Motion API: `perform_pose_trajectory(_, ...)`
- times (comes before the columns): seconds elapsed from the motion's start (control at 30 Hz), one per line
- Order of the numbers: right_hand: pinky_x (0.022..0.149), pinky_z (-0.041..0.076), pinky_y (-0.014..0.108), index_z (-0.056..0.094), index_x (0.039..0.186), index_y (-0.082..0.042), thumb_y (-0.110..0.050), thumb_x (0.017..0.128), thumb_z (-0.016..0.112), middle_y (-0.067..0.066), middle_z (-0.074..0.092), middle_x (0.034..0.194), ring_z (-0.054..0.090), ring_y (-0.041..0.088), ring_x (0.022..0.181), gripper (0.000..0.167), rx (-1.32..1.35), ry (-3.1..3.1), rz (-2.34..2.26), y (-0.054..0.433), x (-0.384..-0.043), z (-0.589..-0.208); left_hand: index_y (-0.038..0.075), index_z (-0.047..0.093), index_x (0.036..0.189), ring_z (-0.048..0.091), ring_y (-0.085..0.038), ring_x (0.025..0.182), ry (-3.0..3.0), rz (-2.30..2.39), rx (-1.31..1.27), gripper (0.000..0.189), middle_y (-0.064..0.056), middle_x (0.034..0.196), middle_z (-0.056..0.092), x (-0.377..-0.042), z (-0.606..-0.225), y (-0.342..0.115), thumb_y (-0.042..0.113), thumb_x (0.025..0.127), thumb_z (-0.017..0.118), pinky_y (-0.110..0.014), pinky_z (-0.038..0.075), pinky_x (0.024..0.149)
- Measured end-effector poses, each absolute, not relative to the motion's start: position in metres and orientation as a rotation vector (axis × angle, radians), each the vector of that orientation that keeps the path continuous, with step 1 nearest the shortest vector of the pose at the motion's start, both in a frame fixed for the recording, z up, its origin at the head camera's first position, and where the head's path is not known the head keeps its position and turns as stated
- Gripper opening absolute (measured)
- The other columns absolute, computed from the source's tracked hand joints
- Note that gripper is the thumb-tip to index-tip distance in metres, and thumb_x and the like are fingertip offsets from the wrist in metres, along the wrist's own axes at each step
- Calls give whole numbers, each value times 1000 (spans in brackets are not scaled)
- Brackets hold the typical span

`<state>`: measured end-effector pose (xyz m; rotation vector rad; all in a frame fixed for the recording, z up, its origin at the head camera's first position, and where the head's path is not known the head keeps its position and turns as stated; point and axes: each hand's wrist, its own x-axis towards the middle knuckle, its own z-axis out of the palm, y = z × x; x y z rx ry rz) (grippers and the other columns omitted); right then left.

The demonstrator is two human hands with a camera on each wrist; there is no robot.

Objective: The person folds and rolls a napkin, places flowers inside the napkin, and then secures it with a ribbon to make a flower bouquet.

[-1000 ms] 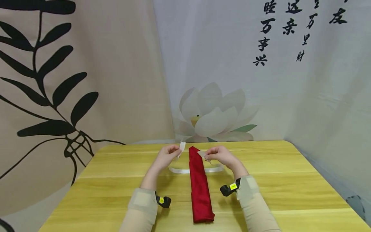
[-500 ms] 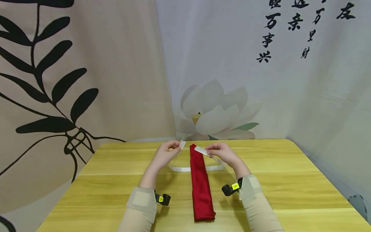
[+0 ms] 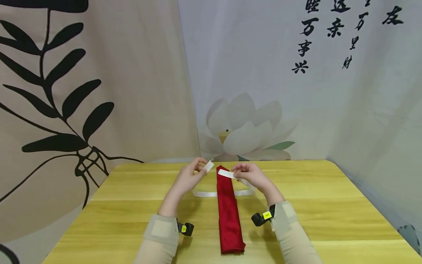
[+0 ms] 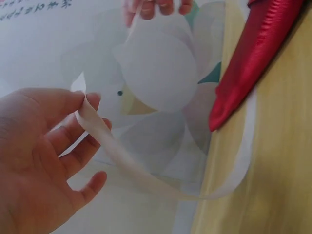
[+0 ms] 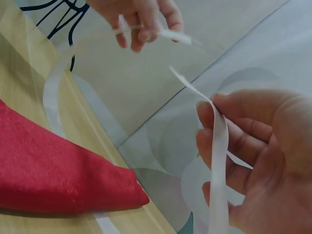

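Note:
A long folded red cloth (image 3: pixel 229 216) lies lengthwise on the table, its narrow end away from me. Under it passes a white ribbon (image 3: pixel 205 194), whose two ends rise on either side. My left hand (image 3: pixel 190 176) pinches one end between thumb and index finger, left of the cloth's far tip; in the left wrist view the ribbon (image 4: pixel 131 165) curves down from those fingertips. My right hand (image 3: pixel 252 176) pinches the other end, and a short white tail points left over the cloth. In the right wrist view the ribbon (image 5: pixel 220 165) hangs below the right fingertips. The two ends are apart.
The wooden table (image 3: pixel 132 212) extends to both sides of the cloth. Behind its far edge hangs a pale curtain (image 3: pixel 148 91) printed with a plant, a lotus and black characters. A small black camera (image 3: pixel 262 219) is strapped at each wrist.
Both hands stay near the cloth's far end, holding the ribbon ends. The left end has tilted toward the right, and the right tail has turned to point left across the cloth.

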<state>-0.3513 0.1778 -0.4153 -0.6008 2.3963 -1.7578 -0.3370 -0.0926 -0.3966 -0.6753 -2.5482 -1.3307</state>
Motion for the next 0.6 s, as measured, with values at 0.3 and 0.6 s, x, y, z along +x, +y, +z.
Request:
perform_pose_trajectory(0.3, 78, 50, 30, 56, 108, 8, -4, 93, 63, 6, 64, 83, 61, 22, 80, 20, -663, 2371, -1772, 174, -348, -411, 14, 63, 99, 59, -18, 86, -2534, -1344, -628, 4, 0, 87, 66, -338, -405, -89, 15, 96, 61, -35, 47, 69)
perform_pose_trajectory(0.6, 77, 50, 31, 57, 105, 6, -3, 91, 64, 7, 65, 84, 61, 25, 81, 18, -701, 2349, -1750, 166, -346, -407, 13, 75, 98, 60, -17, 89, -2538, -1471, -623, 17, 3, 95, 70, -342, -408, -83, 23, 96, 62, -35, 48, 74)
